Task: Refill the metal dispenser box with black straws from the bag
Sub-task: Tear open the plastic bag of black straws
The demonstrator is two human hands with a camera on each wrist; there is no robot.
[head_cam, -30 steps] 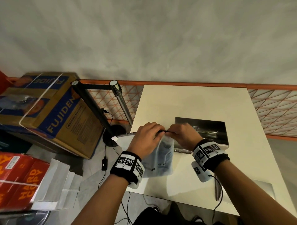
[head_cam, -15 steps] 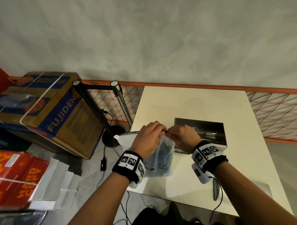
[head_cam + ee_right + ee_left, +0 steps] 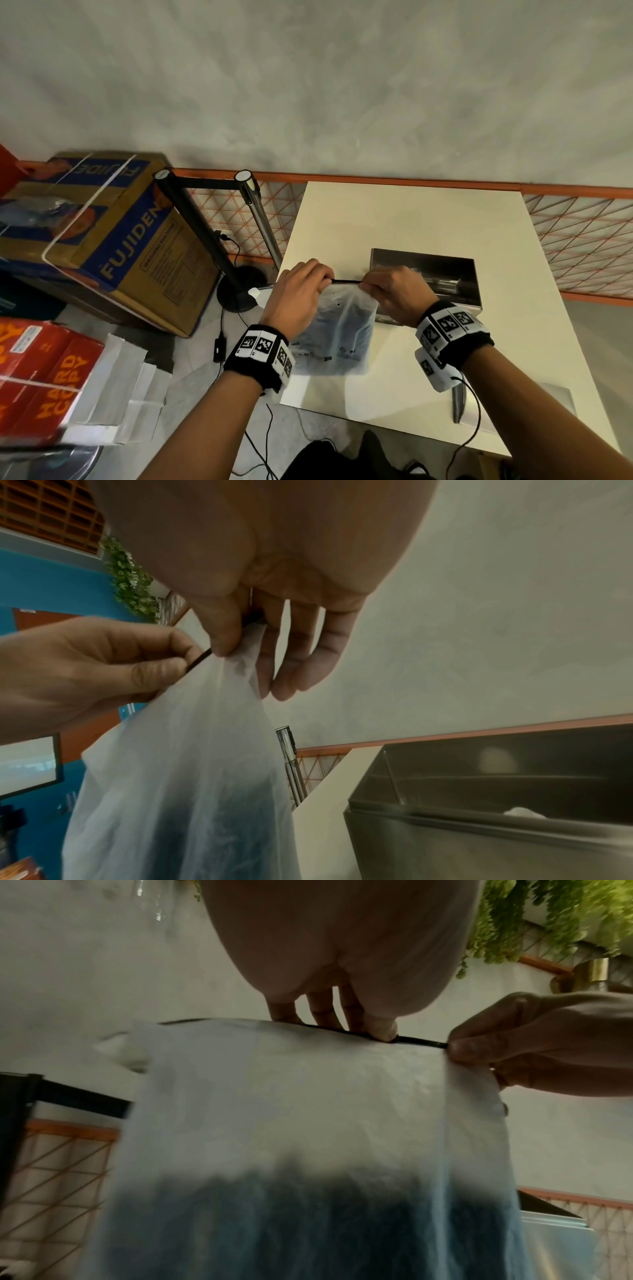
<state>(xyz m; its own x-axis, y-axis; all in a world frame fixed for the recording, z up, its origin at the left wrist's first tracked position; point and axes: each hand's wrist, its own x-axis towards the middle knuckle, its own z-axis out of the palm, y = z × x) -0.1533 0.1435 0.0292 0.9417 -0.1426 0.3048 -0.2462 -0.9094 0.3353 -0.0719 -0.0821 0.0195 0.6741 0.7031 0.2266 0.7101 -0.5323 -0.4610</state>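
- Cream surface (image 3: 394, 219) carries the open metal dispenser box (image 3: 442, 274).
- Left hand (image 3: 298, 294) and right hand (image 3: 394, 294) pinch the bag (image 3: 342, 329) top, straws inside.
- Opening step; next, likely pull the mouth apart.

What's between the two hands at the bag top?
A short black strip along the mouth of the bag spans the gap between the left hand and the right hand. It shows in all three views.

Cream counter (image 3: 394, 219), metal dispenser box (image 3: 445, 270) near its right edge, dark slim object (image 3: 458, 402) at near edge.
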